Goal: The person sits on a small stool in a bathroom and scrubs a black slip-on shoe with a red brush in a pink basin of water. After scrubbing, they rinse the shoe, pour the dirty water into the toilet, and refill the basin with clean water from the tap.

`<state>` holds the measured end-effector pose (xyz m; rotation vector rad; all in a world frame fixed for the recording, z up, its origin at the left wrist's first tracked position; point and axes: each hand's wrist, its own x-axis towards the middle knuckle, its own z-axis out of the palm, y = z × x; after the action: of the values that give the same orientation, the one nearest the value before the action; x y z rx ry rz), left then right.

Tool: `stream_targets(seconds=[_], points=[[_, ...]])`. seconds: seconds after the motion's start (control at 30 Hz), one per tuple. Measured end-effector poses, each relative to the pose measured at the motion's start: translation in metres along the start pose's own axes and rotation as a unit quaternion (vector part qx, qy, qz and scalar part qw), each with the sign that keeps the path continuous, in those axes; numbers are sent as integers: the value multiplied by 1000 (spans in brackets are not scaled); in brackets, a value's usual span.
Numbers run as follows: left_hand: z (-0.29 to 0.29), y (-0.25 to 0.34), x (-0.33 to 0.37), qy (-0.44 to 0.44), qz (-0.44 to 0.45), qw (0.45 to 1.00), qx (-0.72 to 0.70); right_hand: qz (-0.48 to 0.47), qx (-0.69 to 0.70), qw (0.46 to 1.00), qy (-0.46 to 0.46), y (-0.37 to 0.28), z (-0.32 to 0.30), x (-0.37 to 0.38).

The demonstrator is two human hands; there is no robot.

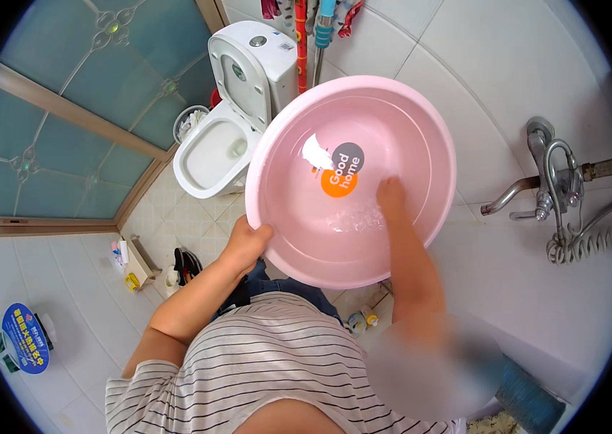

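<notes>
A large round pink plastic basin (298, 217) is tilted in front of me, with its inside facing up. My left hand (248, 242) is closed on its near left rim, thumb over the edge. Inside the basin, my right hand (392, 195) is closed against the lower right of the bottom; whatever its fingers may hold is hidden. Bubbly water (358, 220) glints just left of my right wrist. A round grey and orange sticker (342, 171) is stuck to the basin's bottom, beside a torn white patch (316, 153).
A white toilet (204, 163) with its lid raised stands behind the basin on the left, next to a small waste bin (188, 123). A wall tap (537, 184) with a coiled hose is at right. Shoes (186, 266) and bottles (362, 320) are on the floor.
</notes>
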<state>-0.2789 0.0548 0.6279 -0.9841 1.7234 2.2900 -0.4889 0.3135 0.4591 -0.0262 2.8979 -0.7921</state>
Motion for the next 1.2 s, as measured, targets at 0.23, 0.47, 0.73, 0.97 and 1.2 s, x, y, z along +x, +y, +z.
stream_targets(seconds=[0.23,0.47,0.73,0.97,1.2], points=[[13,2,16,-32,-22,999,24,-114,81,915,-378,7,124,-61],[18,-3,4,-37,-44,998,8,-148,82,960,-224,-188,-3,14],[0,10,3,-22,-50,998,-14,-55,-166,985,12,23,-2,71],[-1,0,15,-16,-32,999,7,-506,-328,659,-449,-11,75,-42],[10,-4,13,-42,-65,997,9,-301,-55,910,-281,-217,-55,-21]])
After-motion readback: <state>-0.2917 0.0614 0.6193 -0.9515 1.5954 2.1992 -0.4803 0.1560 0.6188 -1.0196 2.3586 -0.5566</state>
